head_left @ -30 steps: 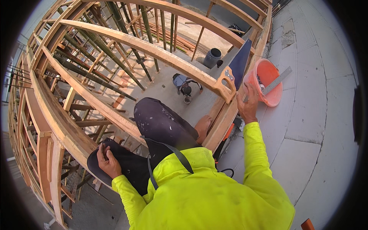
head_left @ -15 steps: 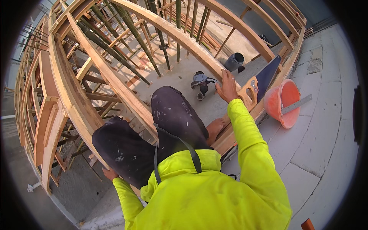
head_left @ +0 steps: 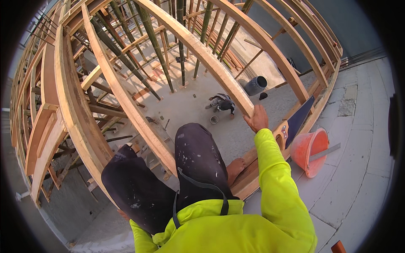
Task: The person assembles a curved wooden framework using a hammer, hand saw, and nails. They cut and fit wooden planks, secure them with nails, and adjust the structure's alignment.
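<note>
My right hand [head_left: 257, 119] is closed on the near end of a long curved wooden beam [head_left: 202, 54]. A handsaw [head_left: 298, 121] with a dark blue blade and wooden handle rests on the edge timbers just right of that hand. My left hand [head_left: 123, 214] is low beside my left thigh, against a curved wooden rib [head_left: 86, 137]. Most of it is hidden by my leg and sleeve, so its fingers do not show. Another curved beam [head_left: 126, 103] runs between my knees.
An orange bucket [head_left: 301, 152] with a metal ruler [head_left: 325, 152] across it tilts on the pale block surface [head_left: 337, 189] at right. Far below are a person [head_left: 222, 103], a dark drum [head_left: 255, 85] and bamboo poles [head_left: 154, 46]. Open gaps lie between the ribs.
My right hand has slid to the beam's end, its fingers now curled round it. My view has shifted, and the left hand shows less. The person below has moved.
</note>
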